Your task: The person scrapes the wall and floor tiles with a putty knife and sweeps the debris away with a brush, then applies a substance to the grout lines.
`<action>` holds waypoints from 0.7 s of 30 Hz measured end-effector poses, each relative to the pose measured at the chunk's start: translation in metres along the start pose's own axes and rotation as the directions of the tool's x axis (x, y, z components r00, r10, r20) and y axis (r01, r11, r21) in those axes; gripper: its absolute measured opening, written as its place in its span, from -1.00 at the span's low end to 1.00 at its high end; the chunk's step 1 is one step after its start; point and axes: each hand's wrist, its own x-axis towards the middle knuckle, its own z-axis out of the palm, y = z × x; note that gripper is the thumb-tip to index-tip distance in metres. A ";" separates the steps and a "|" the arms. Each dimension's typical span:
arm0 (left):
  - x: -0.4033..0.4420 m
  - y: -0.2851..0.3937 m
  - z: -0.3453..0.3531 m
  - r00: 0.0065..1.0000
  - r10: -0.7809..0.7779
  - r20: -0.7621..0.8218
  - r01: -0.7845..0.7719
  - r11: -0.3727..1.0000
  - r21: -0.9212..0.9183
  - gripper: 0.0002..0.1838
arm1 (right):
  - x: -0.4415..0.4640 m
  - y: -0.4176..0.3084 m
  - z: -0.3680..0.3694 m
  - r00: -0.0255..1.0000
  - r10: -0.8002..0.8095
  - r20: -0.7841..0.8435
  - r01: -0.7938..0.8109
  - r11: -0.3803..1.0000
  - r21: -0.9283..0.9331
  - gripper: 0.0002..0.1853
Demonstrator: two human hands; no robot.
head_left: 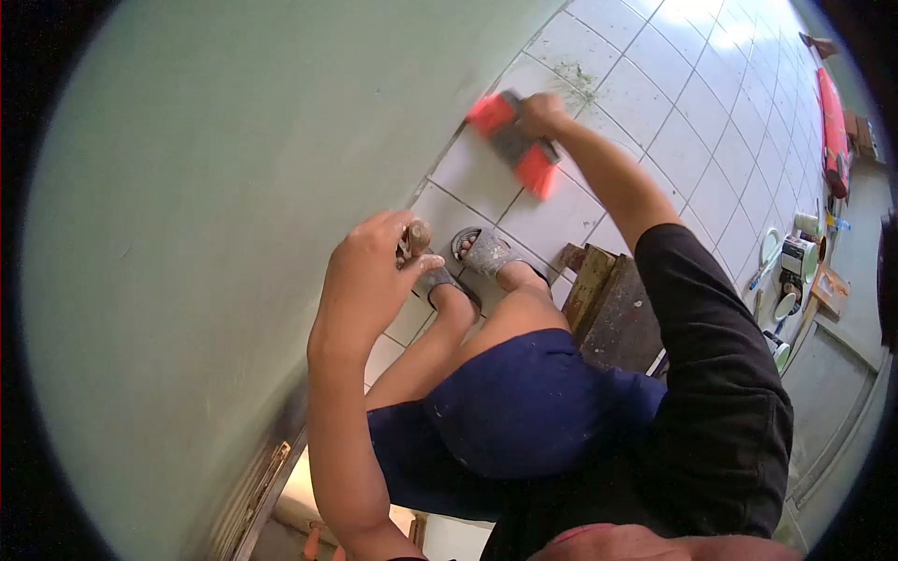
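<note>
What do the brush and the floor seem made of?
Brush: probably plastic, judging by the bright red bristles and uniform grey body; motion blur hides its finish. Floor: likely glazed ceramic tile, given the pale squares, grout lines and glare.

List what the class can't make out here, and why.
Head view: most of the brown object, hidden by the left hand gripping it.
Head view: single bristles on the brush in the right hand, blurred.
Head view: what the green specks are, too small.
Head view: rest of the orange thing, cut by the bottom edge.
</note>
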 end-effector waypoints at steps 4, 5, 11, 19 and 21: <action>-0.009 -0.006 -0.004 1.000 0.006 -0.005 -0.005 0.999 0.033 -0.65 | 0.023 0.076 -0.030 0.933 0.336 -0.127 -0.333 0.942 0.041 -0.64; -0.011 -0.007 -0.003 1.000 0.003 0.001 -0.003 0.999 0.042 -0.65 | 0.030 0.091 -0.036 0.927 0.357 -0.119 -0.357 0.934 0.021 -0.64; -0.012 -0.010 0.000 0.996 0.074 -0.052 -0.069 0.994 0.088 -0.68 | -0.006 0.052 -0.060 0.994 0.078 -0.080 -0.088 0.988 -0.124 -0.60; -0.001 0.011 0.010 0.997 0.050 0.058 -0.053 0.997 0.050 -0.70 | -0.102 -0.094 0.047 0.849 -0.519 0.096 0.519 0.854 0.033 -0.67; -0.004 0.009 0.010 0.998 0.030 0.059 -0.032 0.999 0.039 -0.69 | -0.080 -0.087 0.053 0.931 -0.354 0.085 0.355 0.935 0.003 -0.70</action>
